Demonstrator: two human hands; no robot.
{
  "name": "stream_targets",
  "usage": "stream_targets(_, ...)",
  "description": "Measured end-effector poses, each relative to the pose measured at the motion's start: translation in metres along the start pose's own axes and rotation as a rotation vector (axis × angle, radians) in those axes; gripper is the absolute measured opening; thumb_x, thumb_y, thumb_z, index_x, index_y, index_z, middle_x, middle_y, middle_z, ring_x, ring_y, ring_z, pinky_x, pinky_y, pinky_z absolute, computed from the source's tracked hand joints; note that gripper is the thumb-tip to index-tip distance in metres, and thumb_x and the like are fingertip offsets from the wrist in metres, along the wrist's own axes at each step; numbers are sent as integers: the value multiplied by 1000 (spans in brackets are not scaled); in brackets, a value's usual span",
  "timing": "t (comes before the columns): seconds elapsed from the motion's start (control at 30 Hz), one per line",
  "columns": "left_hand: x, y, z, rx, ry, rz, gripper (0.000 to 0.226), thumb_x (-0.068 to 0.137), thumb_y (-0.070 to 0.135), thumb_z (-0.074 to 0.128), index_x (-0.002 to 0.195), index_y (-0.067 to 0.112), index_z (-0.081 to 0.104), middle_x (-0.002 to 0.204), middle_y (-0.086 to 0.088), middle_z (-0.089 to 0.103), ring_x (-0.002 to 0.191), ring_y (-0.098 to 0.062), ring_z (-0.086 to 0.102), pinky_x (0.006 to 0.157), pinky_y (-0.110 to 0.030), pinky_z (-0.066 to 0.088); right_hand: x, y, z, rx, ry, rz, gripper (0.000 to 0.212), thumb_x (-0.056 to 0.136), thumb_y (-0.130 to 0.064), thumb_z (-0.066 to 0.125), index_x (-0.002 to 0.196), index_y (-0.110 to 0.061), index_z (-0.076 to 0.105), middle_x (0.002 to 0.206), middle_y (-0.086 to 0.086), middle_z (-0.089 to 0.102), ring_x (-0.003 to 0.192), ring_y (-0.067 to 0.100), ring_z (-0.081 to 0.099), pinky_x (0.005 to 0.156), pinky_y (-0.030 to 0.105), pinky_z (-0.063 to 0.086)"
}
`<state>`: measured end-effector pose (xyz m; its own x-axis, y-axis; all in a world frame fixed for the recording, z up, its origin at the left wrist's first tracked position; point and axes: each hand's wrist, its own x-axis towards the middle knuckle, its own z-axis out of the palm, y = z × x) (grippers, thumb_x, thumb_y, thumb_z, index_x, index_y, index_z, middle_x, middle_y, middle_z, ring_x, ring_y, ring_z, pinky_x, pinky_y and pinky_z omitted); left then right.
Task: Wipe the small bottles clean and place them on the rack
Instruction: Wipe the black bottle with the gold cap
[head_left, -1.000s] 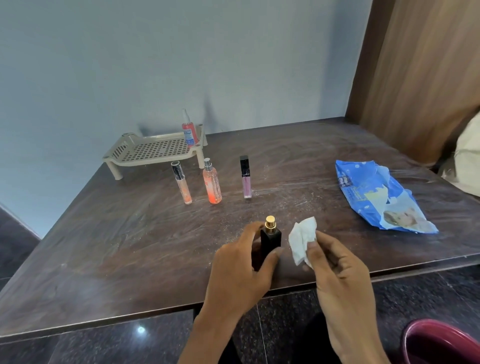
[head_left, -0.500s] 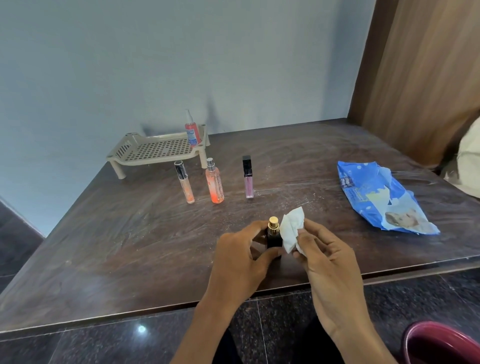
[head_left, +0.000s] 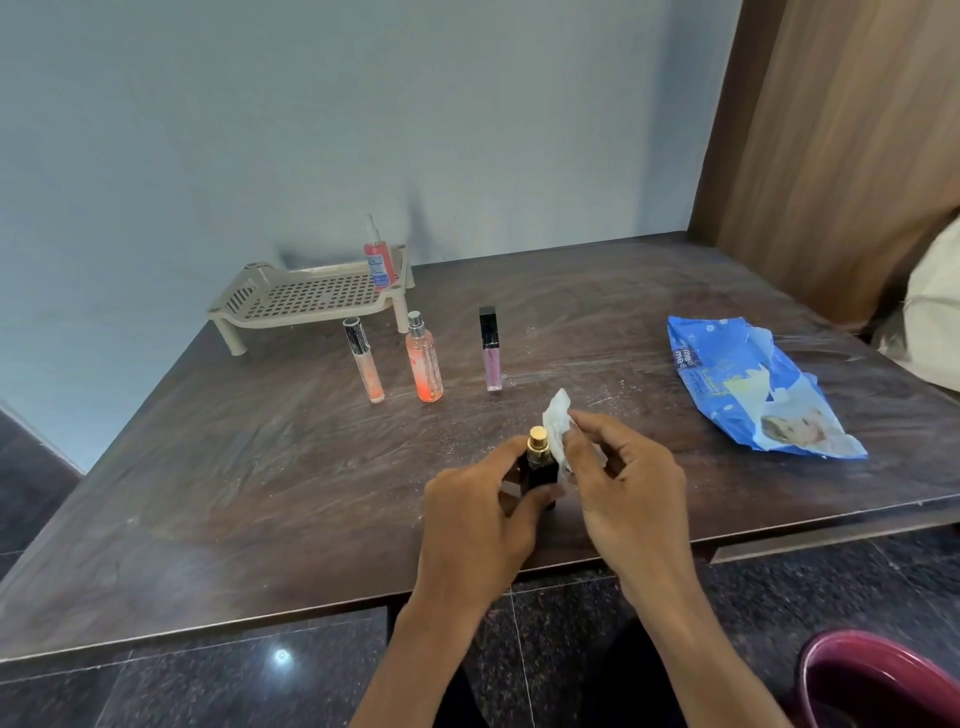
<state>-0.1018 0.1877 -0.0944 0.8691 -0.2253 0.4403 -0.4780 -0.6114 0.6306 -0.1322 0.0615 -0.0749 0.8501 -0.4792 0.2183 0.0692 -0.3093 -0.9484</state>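
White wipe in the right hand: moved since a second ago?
Yes. The white crumpled wipe in the right hand shifted left, toward the standing pink lip-gloss tube, and now touches the black gold-capped bottle held by the left hand.

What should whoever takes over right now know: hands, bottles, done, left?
Left hand grips the black gold-capped bottle, upright, near the front edge of the table.
Right hand pinches a white wipe against that bottle's side.
Rack at back left: one red bottle stands on its right end.
In front of the rack, on the table: peach tube, orange spray bottle, pink tube. To the right, a blue wipes pack.
Done: one bottle racked. Left: finish wiping the black one, rack it, then likely the three standing ones.
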Motion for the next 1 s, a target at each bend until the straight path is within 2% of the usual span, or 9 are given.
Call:
stream_targets(0.07,0,0,-3,-67,2,-81,35,80,47,77,111,32,71,92,19,76,84,6,70,81,-20,56,-1,8,1,141,-13,135,19,92,-23,61,102,-36,69,95,-16,73,92,-1,66,89,30,54)
stream_targets(0.17,5,0,-13,-265,81,-187,23,79,38,80,99,33,70,89,20,75,85,11,69,74,-9,53,-9,13,1,314,21,250,21,93,-17,61,109,-29,68,93,-15,73,91,-2,67,88,26,52)
stream_targets(0.23,9,2,-18,-390,119,-215,24,79,34,79,101,27,71,91,14,77,85,7,71,75,-11,54,-14,12,4,426,-23,323,21,93,-15,60,111,-23,69,93,-11,75,90,4,68,89,30,52)
stream_targets(0.33,12,6,-23,-524,151,-233,24,77,38,75,99,29,69,92,10,78,88,-1,74,78,-21,59,-24,6,12,521,-141,377,18,95,-14,57,99,-16,74,93,3,75,84,13,67,91,37,51)
stream_targets(0.57,8,4,-28,-617,132,-217,29,77,39,72,102,25,69,94,10,79,91,-4,75,73,-18,57,-24,-2,8,729,-206,479,20,94,-7,55,93,-8,75,91,8,75,70,5,64,73,24,49)
stream_targets(0.67,7,5,-28,-619,122,-191,31,76,38,73,104,25,69,97,10,79,93,-4,74,76,-17,57,-19,-4,10,741,-226,471,22,95,-6,52,93,-10,74,92,6,76,74,5,67,70,19,50)
stream_targets(0.77,5,4,-27,-633,124,-186,32,77,36,73,107,24,69,98,8,79,93,-5,75,76,-18,57,-24,-4,12,653,-305,454,25,97,-10,51,96,-12,76,98,6,75,89,13,68,83,27,51)
stream_targets(0.87,5,2,-28,-664,131,-179,28,80,31,72,106,21,68,98,4,79,94,-8,75,74,-18,57,-30,-4,12,615,-309,424,28,96,-13,53,91,-22,78,95,5,75,83,11,63,81,27,49)
stream_targets(1.0,9,0,-31,-684,109,-145,26,82,25,72,106,18,67,99,4,79,95,-9,75,76,-17,56,-25,-10,12,601,-242,374,23,96,-14,54,94,-18,77,93,3,76,82,12,68,81,26,48)
